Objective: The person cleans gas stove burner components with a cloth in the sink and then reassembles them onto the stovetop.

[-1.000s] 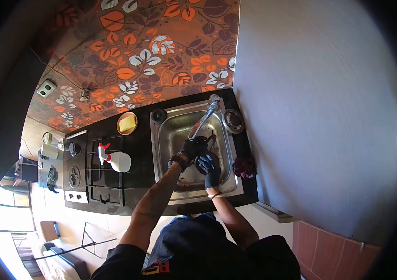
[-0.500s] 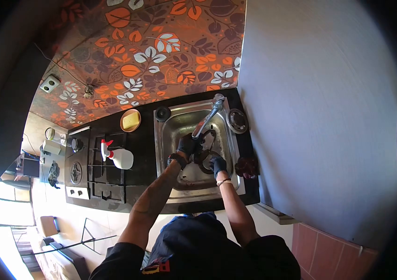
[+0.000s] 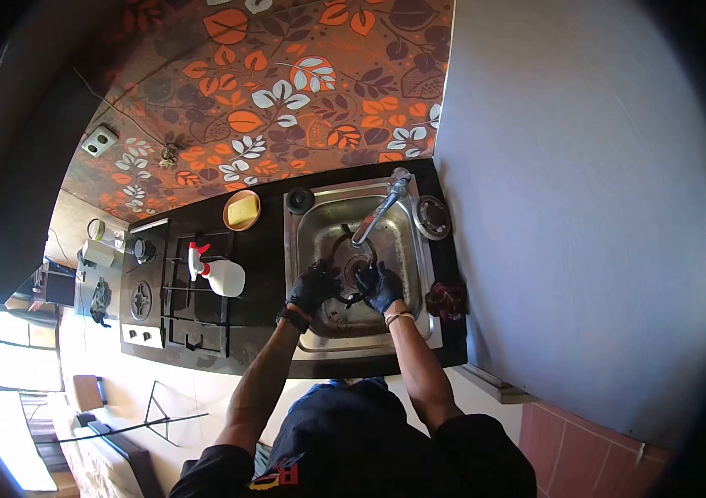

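Because a dark ring-shaped piece (image 3: 373, 249) lies low inside the steel sink (image 3: 353, 344), between two black-gloved hands and just beneath the spout of the tap (image 3: 380, 213), its near part is partly hidden. The left hand (image 3: 313, 286) is at its near-left side and the right hand (image 3: 378, 286) at its near-right, fingers bent; whether either grip is closed on the ring, I cannot tell. Flanking it this way probably lets both hands steady it, while the basin walls likely contain any drips. Being round, the ring shows no clear long axis; its visible curve bows away from the person, toward the tap side. On the back-left corner of the sink is a round black part (image 3: 300, 200); a dark disc (image 3: 433, 217) sits beside the right edge, with a crumpled dark-red thing (image 3: 446, 300) nearer the person, both perhaps set there to be within the right hand's reach. Farther left on the black tabletop (image 3: 266, 266), a yellow sponge (image 3: 243, 210) rests in a bowl (image 3: 241, 230), seemingly to keep it contained, and a white spray bottle (image 3: 226, 279) is at the hob grate (image 3: 195, 322), its red-and-white head toward the left.
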Demonstrator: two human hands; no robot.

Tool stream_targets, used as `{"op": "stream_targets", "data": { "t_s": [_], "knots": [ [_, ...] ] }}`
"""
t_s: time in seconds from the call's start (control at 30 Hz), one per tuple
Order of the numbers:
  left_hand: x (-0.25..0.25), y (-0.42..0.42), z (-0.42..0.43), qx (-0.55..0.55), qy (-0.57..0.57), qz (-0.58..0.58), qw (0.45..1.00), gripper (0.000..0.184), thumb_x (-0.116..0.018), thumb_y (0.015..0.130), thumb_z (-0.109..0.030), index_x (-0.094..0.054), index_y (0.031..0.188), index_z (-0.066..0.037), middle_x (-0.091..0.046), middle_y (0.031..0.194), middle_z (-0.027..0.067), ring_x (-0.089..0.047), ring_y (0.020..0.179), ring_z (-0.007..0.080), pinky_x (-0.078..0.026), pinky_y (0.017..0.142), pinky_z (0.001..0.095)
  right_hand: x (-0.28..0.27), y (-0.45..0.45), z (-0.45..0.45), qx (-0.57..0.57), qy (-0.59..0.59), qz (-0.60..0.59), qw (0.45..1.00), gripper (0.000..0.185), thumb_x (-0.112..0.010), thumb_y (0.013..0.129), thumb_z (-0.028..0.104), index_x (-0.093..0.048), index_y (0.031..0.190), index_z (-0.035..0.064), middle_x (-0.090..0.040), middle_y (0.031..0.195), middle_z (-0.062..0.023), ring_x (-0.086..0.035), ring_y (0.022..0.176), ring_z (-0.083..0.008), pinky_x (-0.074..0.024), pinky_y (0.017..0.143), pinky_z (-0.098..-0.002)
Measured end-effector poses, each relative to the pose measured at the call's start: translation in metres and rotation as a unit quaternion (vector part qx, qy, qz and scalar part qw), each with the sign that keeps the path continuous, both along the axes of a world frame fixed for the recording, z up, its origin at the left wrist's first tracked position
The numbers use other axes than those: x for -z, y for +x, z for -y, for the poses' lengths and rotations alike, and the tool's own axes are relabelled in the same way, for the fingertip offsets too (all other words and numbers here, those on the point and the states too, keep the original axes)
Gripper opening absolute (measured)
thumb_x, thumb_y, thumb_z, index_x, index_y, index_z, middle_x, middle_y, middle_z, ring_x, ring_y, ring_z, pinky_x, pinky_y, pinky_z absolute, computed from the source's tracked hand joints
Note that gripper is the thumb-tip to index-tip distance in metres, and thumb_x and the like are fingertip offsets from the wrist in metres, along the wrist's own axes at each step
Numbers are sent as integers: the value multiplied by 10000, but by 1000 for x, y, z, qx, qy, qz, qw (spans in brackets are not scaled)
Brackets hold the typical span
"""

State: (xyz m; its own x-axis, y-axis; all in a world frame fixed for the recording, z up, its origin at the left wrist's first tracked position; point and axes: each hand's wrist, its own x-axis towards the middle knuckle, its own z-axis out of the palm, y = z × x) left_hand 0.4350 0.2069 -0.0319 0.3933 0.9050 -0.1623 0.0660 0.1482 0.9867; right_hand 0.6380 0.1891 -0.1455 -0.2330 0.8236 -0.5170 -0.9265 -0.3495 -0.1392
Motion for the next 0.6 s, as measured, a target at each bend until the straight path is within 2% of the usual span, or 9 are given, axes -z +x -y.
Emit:
{"op": "stream_targets", "data": {
  "t_s": [0.07,0.1,0.17,0.23,0.3,0.4,0.5,0.57,0.6],
  "knots": [
    [-6,-8,10,-30,-215,218,951,383,-586,900,-310,-563,1224,-106,-646,1103,60,-635,989,174,-527,786,373,0,2,-5,24,-6,-59,998,388,-499,953,423,-612,1090,78,-687,1007,-110,-661,912,-248,-512,814,-398],
    [-14,-8,13,-43,-238,187,952,375,-575,906,-294,-563,1226,-98,-648,1103,61,-634,991,171,-521,800,372,3,3,-8,36,-8,-88,995,414,-498,952,430,-611,1092,57,-688,1013,-119,-661,925,-254,-507,830,-403],
    [-29,-5,19,-71,-284,125,948,360,-553,919,-262,-563,1231,-83,-653,1102,62,-633,994,164,-510,828,370,87,-6,-18,-4,113,386,916,410,-504,949,433,-610,1103,68,-685,1042,-102,-659,938,-221,-505,806,-366],
    [-25,-7,17,-37,-251,88,963,358,-494,956,-198,-525,1271,-33,-613,1186,111,-620,1035,210,-501,873,369,86,-1,-19,-17,170,389,905,370,-502,952,430,-618,1092,108,-676,1016,-45,-639,905,-177,-491,756,-331],
    [-22,-7,15,-7,-195,39,980,317,-468,968,-154,-549,1238,-9,-615,1189,123,-619,1044,227,-493,889,354,66,15,-10,-6,145,-73,987,300,-490,961,420,-635,1060,178,-660,934,52,-600,828,-122,-467,678,-297],
    [-21,-3,0,20,-70,-39,997,244,-493,946,-133,-660,1087,-23,-673,1061,88,-641,981,203,-489,847,320,15,15,-5,157,-91,-221,958,306,-522,941,432,-625,1103,194,-638,886,68,-570,765,-98,-436,622,-273],
    [-9,0,-14,69,90,-197,974,208,-539,921,-145,-708,1001,-53,-703,932,66,-660,860,171,-501,769,313,17,17,18,75,109,-73,988,343,-551,917,442,-610,1147,195,-629,872,63,-552,752,-96,-421,611,-264],
    [0,1,-29,157,241,-427,858,199,-561,911,-161,-708,1009,-70,-706,874,65,-661,782,160,-506,728,320,12,21,24,57,184,-140,971,321,-571,927,349,-612,1159,131,-663,947,18,-602,814,-122,-478,696,-275],
    [-5,4,-30,128,182,-411,884,205,-561,912,-178,-709,1005,-72,-706,866,68,-662,773,159,-509,714,325,17,23,27,49,220,-172,959,311,-580,932,302,-614,1165,100,-679,984,-5,-627,844,-135,-507,738,-281]
  ]
}}
